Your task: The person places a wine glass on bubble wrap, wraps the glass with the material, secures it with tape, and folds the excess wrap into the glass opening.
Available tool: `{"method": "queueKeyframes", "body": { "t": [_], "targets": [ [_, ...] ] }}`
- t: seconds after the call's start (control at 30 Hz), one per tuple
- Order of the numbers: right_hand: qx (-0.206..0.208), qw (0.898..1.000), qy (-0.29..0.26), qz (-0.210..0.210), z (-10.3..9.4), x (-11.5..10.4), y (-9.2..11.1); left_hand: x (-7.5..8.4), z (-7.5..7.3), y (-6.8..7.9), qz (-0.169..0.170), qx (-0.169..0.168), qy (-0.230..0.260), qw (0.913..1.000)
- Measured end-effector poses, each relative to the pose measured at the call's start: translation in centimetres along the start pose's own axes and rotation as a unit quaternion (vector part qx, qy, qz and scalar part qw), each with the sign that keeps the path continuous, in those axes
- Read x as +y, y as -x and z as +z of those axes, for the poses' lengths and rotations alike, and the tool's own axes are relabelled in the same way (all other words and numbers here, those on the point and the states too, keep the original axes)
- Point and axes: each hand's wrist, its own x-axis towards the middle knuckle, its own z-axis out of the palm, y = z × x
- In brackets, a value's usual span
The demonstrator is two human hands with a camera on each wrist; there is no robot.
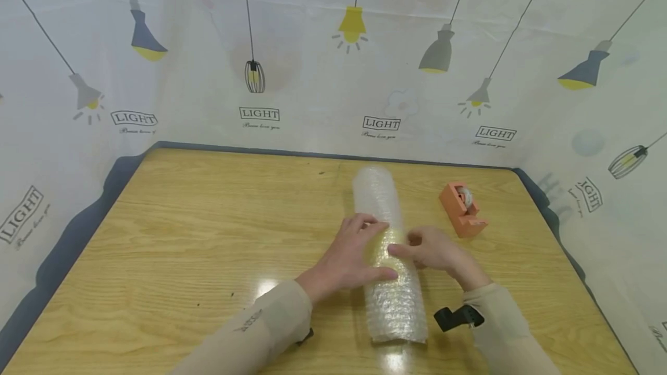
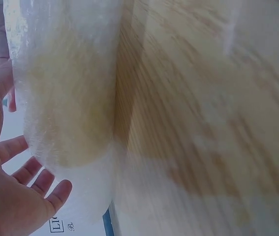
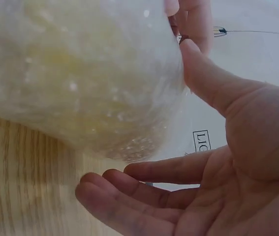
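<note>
A long roll of clear bubble wrap lies lengthwise on the table, with something yellowish inside its middle. My left hand rests on the roll from the left, its thumb and fingers spread apart. In the left wrist view, the fingers of that hand stay loosely extended at the wrap's side. On the opposite side is my right hand, its thumb touching the top of the roll. The right wrist view shows its other fingers nearly straight, low beside the wrap. What the wrap encloses is blurred.
An orange tape dispenser with a roll of clear tape stands right of the bubble wrap, beyond my right hand. The wooden table is bordered by a light curtain printed with lamps at the back and sides.
</note>
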Motion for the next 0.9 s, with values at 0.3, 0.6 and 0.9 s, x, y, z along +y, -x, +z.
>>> {"method": "queueKeyframes", "body": {
  "t": [0.3, 0.6, 0.9],
  "targets": [
    [0.058, 0.994, 0.095, -0.018, -0.2, -0.9, 0.8, 0.4, 0.3, -0.4, -0.004, 0.003, -0.01, 0.9999],
    [0.072, 0.988, 0.134, -0.028, 0.0, -2.2, 1.3, 0.4, 0.9, -0.9, 0.003, 0.006, -0.021, 0.9998],
    [0.073, 0.985, 0.158, -0.016, 0.4, -2.7, 1.0, 0.9, 1.2, -1.5, 0.01, -0.001, -0.037, 0.9993]
  ]
}}
